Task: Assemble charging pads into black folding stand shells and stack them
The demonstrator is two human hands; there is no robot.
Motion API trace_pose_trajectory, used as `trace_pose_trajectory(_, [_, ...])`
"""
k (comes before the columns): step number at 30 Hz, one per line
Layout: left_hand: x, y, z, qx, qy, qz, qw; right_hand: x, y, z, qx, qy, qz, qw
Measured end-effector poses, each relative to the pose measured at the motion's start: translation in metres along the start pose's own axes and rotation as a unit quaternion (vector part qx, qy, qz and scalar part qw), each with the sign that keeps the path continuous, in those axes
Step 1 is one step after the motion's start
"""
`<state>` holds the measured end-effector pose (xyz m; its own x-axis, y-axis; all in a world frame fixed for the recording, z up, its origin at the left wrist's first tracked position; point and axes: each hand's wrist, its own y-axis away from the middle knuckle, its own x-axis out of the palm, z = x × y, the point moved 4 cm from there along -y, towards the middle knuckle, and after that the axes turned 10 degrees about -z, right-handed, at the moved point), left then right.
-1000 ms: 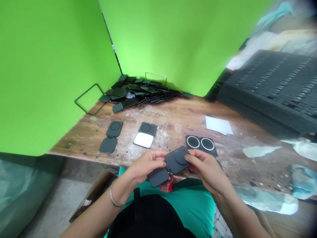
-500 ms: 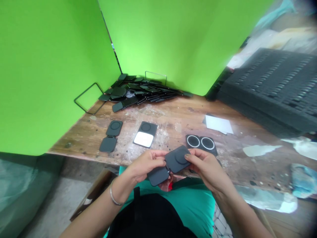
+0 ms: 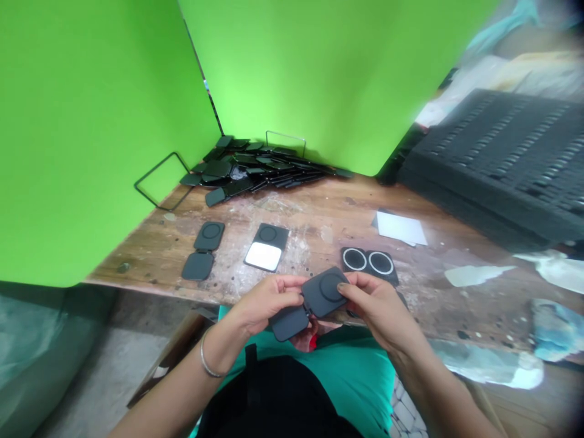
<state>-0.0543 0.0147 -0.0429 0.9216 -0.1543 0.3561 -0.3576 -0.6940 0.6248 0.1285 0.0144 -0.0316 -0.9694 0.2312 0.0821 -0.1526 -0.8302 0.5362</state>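
Observation:
A dark grey two-panel folding pad [image 3: 323, 295] is held unfolded over the table's front edge, a ring mark on its upper right panel. My left hand [image 3: 269, 303] pinches it near the hinge, and my right hand [image 3: 376, 299] grips the right corner with the thumb on top. Just behind my right hand lies a black piece with two white rings [image 3: 368, 261]. To the left are a dark panel with a white lower half [image 3: 266, 247] and another unfolded dark pad [image 3: 204, 250].
Many dark pads are heaped [image 3: 255, 167] against green partitions [image 3: 310, 73] at the back of the wooden table [image 3: 310, 213]. White cards [image 3: 401, 228] lie right of centre. A large black foam block [image 3: 497, 158] stands at the right. A thin black frame [image 3: 159, 176] leans at the left.

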Motion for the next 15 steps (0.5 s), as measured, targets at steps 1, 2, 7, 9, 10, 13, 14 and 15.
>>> trace_pose_trajectory(1, [-0.0002,0.0002,0.0000,0.000,-0.003,-0.002,1.000,-0.0003,-0.0004,-0.0005,-0.001,-0.001,0.006,1.000])
trace_pose_trajectory(2, [-0.0004,0.0002,0.0002,0.001,-0.006,-0.005,1.000,-0.0007,-0.0009,-0.0013,-0.002,-0.001,0.012,1.000])
trace_pose_trajectory(7, [-0.0015,-0.0007,0.0006,0.013,-0.009,-0.037,0.999,-0.0043,-0.0042,-0.0054,-0.025,0.004,0.039,0.999])
trace_pose_trajectory(9, [-0.0009,-0.0002,-0.0003,0.021,-0.011,-0.052,0.998,-0.0055,-0.0046,-0.0057,-0.038,0.015,0.037,0.998])
trace_pose_trajectory(10, [-0.0004,0.0003,-0.0011,0.026,-0.015,-0.059,0.998,-0.0055,-0.0045,-0.0054,-0.046,0.021,0.036,0.998])
trace_pose_trajectory(13, [0.0008,0.0020,-0.0036,0.045,-0.026,-0.076,0.996,-0.0036,-0.0030,-0.0029,-0.072,0.041,0.031,0.996])
trace_pose_trajectory(14, [0.0007,0.0024,-0.0042,0.052,-0.031,-0.082,0.995,-0.0026,-0.0024,-0.0016,-0.082,0.046,0.027,0.995])
trace_pose_trajectory(15, [0.0004,0.0025,-0.0045,0.060,-0.036,-0.088,0.994,-0.0013,-0.0017,-0.0001,-0.093,0.050,0.022,0.994])
